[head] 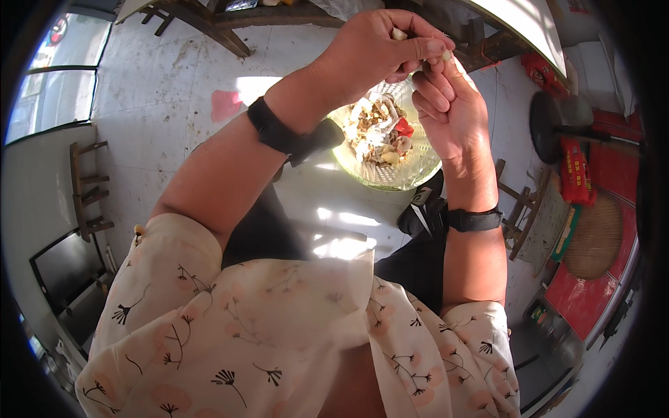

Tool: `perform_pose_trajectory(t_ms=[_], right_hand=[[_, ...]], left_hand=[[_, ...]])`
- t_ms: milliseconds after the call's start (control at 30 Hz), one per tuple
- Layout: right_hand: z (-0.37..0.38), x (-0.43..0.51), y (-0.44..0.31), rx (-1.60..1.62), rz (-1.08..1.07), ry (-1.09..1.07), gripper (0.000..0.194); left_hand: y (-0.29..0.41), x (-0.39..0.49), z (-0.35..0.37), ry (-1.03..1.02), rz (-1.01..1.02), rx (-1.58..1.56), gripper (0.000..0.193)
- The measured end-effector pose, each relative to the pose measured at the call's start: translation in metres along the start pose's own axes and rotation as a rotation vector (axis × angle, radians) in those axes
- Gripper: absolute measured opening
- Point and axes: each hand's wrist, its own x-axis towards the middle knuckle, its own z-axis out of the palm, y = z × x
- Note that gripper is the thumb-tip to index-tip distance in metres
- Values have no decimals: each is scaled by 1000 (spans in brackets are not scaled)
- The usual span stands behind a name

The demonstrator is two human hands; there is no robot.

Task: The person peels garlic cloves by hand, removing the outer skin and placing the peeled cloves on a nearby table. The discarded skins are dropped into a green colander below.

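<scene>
My left hand (373, 49) reaches in from the left, its fingers curled around a pale piece that looks like a garlic clove (399, 34). Its thumb and fingertips meet those of my right hand (452, 104) at a second small pale clove (446, 55), pinched between them. The right hand's other fingers are bent inwards. Just below both hands, a pale green plastic basket (387, 183) stands on the floor, holding dry papery skins (371, 123), a red scrap (403, 127) and some rounded pale pieces.
A wooden-legged table (230, 39) stands ahead. A pink scrap (225, 106) lies on the stained tiled floor. My black shoe (418, 211) is beside the basket. At right are a wooden stool (528, 209), red packages (576, 172) and a round woven item (595, 235); a wooden rack-like frame (86, 190) is at left.
</scene>
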Motion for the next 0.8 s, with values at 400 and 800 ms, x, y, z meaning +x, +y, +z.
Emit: perform_pose_trajectory(t_ms=[400,800], right_hand=[[-15,-28,-16,-1467,-97,138,36],[-2,-16,-2,-756,-465,191,17]], left_hand=[[-4,-1,-10,18,-103,-161,18],[-19,-3,2,-114,-151,-291,17]])
